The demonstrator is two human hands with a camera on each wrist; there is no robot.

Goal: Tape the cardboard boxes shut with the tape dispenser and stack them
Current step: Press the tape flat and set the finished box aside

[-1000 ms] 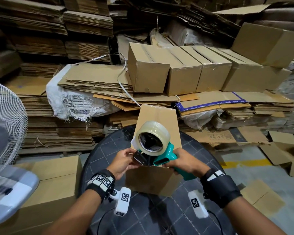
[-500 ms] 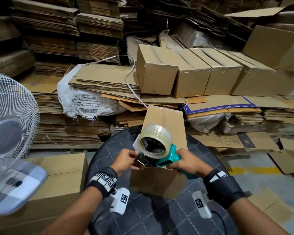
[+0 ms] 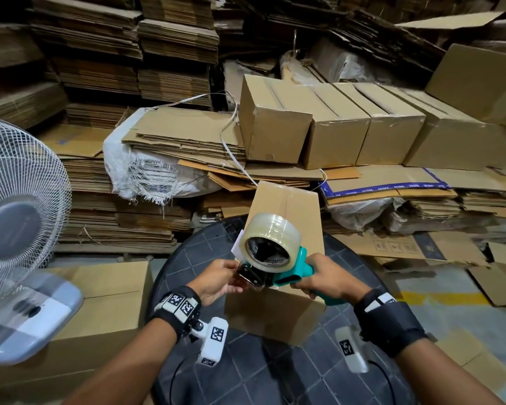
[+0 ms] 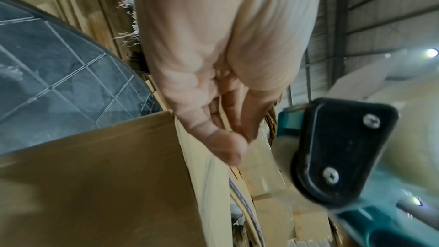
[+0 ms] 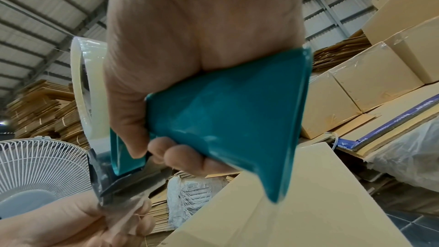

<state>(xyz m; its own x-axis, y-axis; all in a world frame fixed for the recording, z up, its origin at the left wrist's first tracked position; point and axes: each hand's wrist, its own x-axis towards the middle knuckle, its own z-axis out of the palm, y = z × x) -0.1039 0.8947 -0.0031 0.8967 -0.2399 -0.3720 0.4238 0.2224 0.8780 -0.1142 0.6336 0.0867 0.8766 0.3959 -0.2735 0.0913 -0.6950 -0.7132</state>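
A closed cardboard box [image 3: 287, 206] lies on the black round table [image 3: 275, 375], its long top running away from me. Above its near end is a teal tape dispenser [image 3: 298, 267] carrying a clear tape roll [image 3: 270, 241]. My right hand [image 3: 319, 283] grips the teal handle [image 5: 225, 119], fingers [image 5: 180, 155] curled under it. My left hand [image 3: 235, 280] pinches the loose clear tape end [image 5: 123, 211] at the dispenser's black front plate [image 4: 344, 147], just over the box's near edge [image 4: 118, 176].
A white standing fan [image 3: 21, 223] is at the left. A larger box [image 3: 105, 302] sits beside the table's left side. A row of taped boxes [image 3: 333, 127] rests on flat cardboard stacks behind. Loose cardboard pieces [image 3: 494, 282] lie on the floor at right.
The head view has turned slightly left, showing more of the fan. Both hands keep the same hold on the dispenser and tape end over the box's near end.
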